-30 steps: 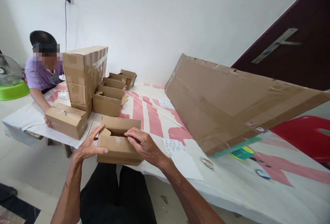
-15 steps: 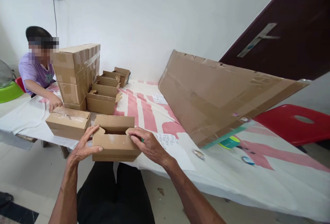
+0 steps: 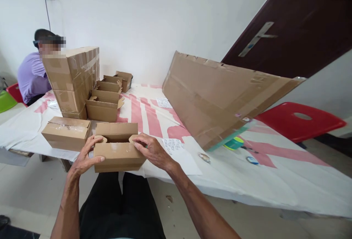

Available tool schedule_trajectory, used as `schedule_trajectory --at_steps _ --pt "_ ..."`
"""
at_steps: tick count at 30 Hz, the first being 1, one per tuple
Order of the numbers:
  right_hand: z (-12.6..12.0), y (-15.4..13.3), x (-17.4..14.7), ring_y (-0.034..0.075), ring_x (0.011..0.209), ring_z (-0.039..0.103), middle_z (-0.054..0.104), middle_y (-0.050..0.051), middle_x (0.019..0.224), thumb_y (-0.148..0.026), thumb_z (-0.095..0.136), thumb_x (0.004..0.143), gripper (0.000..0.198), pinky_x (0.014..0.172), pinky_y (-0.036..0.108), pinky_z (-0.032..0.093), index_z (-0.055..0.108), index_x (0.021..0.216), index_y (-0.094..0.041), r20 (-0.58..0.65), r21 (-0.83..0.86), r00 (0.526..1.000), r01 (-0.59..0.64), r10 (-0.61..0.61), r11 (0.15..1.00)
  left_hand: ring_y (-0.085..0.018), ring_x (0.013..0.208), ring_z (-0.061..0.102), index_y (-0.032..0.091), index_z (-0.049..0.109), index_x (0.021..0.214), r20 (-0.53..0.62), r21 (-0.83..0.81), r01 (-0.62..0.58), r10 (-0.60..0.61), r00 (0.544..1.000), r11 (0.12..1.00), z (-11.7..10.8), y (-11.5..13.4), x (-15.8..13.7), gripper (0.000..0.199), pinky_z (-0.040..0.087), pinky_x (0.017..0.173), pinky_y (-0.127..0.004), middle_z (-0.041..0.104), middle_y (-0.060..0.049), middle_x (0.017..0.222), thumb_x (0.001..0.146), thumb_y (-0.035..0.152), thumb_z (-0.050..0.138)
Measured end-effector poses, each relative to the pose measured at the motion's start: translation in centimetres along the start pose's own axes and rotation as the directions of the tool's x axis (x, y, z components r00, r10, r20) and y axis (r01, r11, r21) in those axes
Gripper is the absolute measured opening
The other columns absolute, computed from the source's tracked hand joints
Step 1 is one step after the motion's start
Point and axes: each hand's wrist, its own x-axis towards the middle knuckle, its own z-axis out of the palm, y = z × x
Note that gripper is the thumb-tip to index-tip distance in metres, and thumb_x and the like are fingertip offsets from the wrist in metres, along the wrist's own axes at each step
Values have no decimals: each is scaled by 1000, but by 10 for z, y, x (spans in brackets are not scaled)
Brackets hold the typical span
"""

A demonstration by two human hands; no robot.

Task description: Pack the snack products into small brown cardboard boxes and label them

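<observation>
At the lower centre of the frame, an open box (image 3: pixel 119 157) sits at the near edge of the table (image 3: pixel 228 184), directly above the person's dark-clad knees. The left hand (image 3: pixel 86 159) grips its left end, the thumb on the front panel and the fingers at the left flap; the right hand (image 3: pixel 151 151) has its fingers closed on the right flap's edge. Between the hands, the long gap along the top shows a dark interior, with the rear panel standing upright. Just left, near the same edge, lies a taped box (image 3: pixel 66 134), a narrow gap separating the two. Behind it rise a stack (image 3: pixel 73 85) and a row of boxes (image 3: pixel 103 110). To the right, paper (image 3: pixel 183 161) lies beside the right hand; beyond it, white cloth stretches along the near edge, under a leaning cardboard sheet (image 3: pixel 214 99) and a tape roll (image 3: pixel 252 160). A co-worker (image 3: pixel 32 73) sits at the upper left.
</observation>
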Motion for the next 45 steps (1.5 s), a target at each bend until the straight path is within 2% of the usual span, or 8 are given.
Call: schedule_trajectory --at_steps 7,15,20,26,30,34,41,45 --pt "-1 -3 7 19 93 68 74 5 102 -19 54 97 20 87 36 54 73 98 -23 46 49 999 9 -12 999 -40 162 20 32 67 137 12 -20 17 -17 1000 1000 -2 1 4 66 37 124 -53 44 -8 165 75 46 84" --pt "-1 -3 5 19 94 68 73 5 100 -13 57 92 19 88 35 53 72 94 -23 -1 137 999 48 -49 989 -37 164 17 31 67 136 16 -32 2 -1 1000 999 -2 2 6 63 25 131 -53 46 -8 164 79 52 82" --pt "0 -2 0 19 96 69 74 6 103 -13 57 93 20 88 36 56 74 95 -23 -58 162 994 96 -88 982 -39 160 27 31 67 135 11 -14 23 -23 1000 1000 -1 5 6 63 34 126 -52 44 -8 165 78 53 81" --pt "4 -6 -9 21 98 70 74 7 105 -15 58 95 22 90 37 59 77 100 -24 -119 156 989 112 -94 981 -40 161 25 31 67 136 -3 10 -4 4 1000 1000 0 7 6 63 40 122 -51 47 -8 162 78 52 80" --pt "6 -7 -17 21 103 70 73 8 108 -16 57 96 22 95 38 59 76 104 -25 -158 134 982 122 -101 983 -39 161 24 31 67 135 -4 -26 2 -2 1000 1000 -1 6 5 64 37 124 -51 46 -8 162 76 51 83" --pt "7 -6 -26 22 102 71 73 9 106 -20 58 98 19 92 38 60 75 104 -24 -223 125 971 116 -86 985 -39 162 22 30 68 135 0 -51 -3 3 1000 999 -2 3 4 67 35 126 -51 46 -8 163 74 52 86" --pt "10 -9 -40 23 101 71 74 8 105 -20 60 97 16 93 40 60 74 102 -25 -269 118 961 94 -60 989 -44 158 31 28 55 152 13 -6 -13 13 1000 1000 -5 -1 1 96 41 123 -52 37 -13 168 69 63 89" --pt "9 -11 -41 22 98 71 74 7 101 -20 59 98 16 89 38 60 73 103 -25 -255 97 966 73 -46 993 -44 155 37 29 51 156 30 -25 -29 29 999 999 -5 -5 -1 102 41 123 -53 36 -14 169 68 64 91"
